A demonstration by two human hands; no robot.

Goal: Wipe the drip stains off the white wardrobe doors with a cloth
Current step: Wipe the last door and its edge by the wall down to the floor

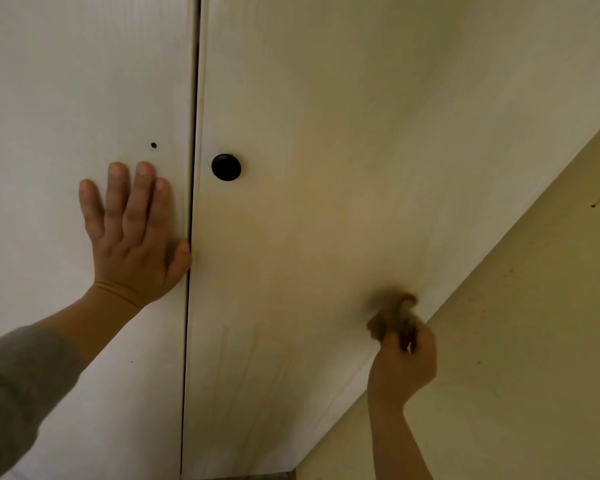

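Two white wardrobe doors fill the view, split by a dark vertical gap. My left hand [132,233] lies flat on the left door [66,98], fingers straight, thumb at the gap. My right hand [404,362] grips a bunched brownish cloth [390,317] and presses it against the right door [326,133] near that door's right edge. The cloth is blurred. Faint vertical drip streaks [243,355] show low on the right door.
A round black knob [226,167] sits on the right door beside the gap. A small dark hole [154,145] marks the left door above my fingers. A cream side wall [516,341] with small specks runs along the right.
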